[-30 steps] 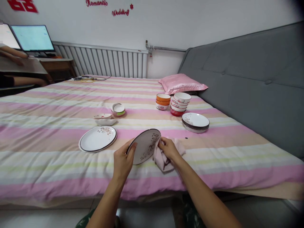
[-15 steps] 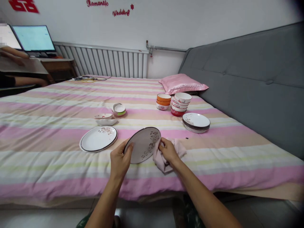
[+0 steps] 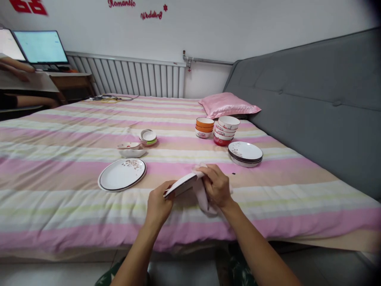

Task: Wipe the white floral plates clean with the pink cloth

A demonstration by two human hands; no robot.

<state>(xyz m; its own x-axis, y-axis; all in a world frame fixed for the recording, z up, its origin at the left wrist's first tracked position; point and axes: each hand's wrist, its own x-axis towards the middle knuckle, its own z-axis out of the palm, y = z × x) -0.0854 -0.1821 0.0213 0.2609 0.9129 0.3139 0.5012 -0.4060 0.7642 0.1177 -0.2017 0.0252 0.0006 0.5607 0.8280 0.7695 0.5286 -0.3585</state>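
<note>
Above the front part of the bed, a white plate with a dark rim (image 3: 182, 184) is tilted so that I see it nearly edge-on. My left hand (image 3: 160, 201) is closed on its left edge. At its right edge my right hand (image 3: 218, 186) grips a pale pink cloth (image 3: 202, 196), folded over the rim and hanging down below. To the left lie oval plates with a brown flower print (image 3: 122, 174), one on another. A stack of round plates (image 3: 245, 151) stands to the right.
Small dishes (image 3: 131, 150) and little bowls (image 3: 148, 136) sit behind the oval plates. Orange bowls (image 3: 204, 124) and a taller bowl stack (image 3: 226, 131) stand before a pink pillow (image 3: 229, 105). A padded headboard (image 3: 312, 103) borders the right; a person's arm (image 3: 18, 67) shows far left.
The plate has tipped from showing its broad face to nearly edge-on. My right hand, with the cloth, has moved up and over the plate's right rim; my left hand has shifted slightly right.
</note>
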